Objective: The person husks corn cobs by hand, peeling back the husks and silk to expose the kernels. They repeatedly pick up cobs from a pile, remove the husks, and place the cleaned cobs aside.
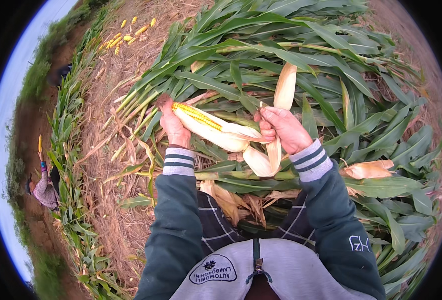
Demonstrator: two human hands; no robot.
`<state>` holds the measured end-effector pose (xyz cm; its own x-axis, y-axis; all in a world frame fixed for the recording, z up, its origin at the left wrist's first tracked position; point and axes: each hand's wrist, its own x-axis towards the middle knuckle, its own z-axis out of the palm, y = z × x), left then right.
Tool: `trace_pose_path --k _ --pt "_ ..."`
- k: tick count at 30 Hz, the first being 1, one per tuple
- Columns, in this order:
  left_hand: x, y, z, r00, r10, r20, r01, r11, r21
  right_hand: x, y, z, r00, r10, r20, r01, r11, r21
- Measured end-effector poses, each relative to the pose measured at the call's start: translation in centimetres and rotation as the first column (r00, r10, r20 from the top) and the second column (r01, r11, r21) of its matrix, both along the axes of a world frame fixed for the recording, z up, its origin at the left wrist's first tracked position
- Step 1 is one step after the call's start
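Before me is an ear of corn [200, 117], its yellow kernels bare along one strip and pale husk still around the rest. My left hand [175, 126] grips the tip end, where brown silk [163, 100] sticks out past the fingers. My right hand [284, 125] pinches a peeled-back strip of husk [274, 152] near the ear's other end. Another strip hangs folded below that hand. Just beyond my right hand, an ear in pale husk [285, 86] lies among green corn leaves [221, 88].
Cut cornstalks [243, 174] lie heaped around my knees. A husked ear [369, 169] rests at right, and dry husks [224, 197] lie between my legs. Several bare yellow cobs [117, 40] are piled on straw-covered ground at upper left. Farther left, another person [46, 187] holds up a cob.
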<state>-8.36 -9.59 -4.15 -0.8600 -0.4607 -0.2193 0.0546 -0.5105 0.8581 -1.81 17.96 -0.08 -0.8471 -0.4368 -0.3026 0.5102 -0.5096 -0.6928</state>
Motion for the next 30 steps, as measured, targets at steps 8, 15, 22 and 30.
trace_pose_path --k 8,15,22,30 --pt "-0.4 -4.8 -1.5 0.995 0.094 0.033 -0.097 0.99 0.098 7.1 7.0 0.9 0.998 -0.001 -0.062 0.008 0.994 0.107" --pt "-0.7 -0.9 -1.9 0.97 0.227 -0.093 -0.235 0.968 -0.085 4.0 -0.3 1.6 0.461 0.409 -0.788 0.814 0.159 0.559" --pt "2.4 6.8 3.4 0.991 -0.074 -0.107 0.067 0.995 -0.072 1.3 -3.5 -3.1 0.591 0.513 -0.622 0.477 0.399 0.783" --pt "1.8 4.9 4.0 0.992 -0.124 -0.01 0.119 0.927 0.357 1.7 -3.0 -3.5 0.623 0.48 -0.618 0.439 0.44 0.784"
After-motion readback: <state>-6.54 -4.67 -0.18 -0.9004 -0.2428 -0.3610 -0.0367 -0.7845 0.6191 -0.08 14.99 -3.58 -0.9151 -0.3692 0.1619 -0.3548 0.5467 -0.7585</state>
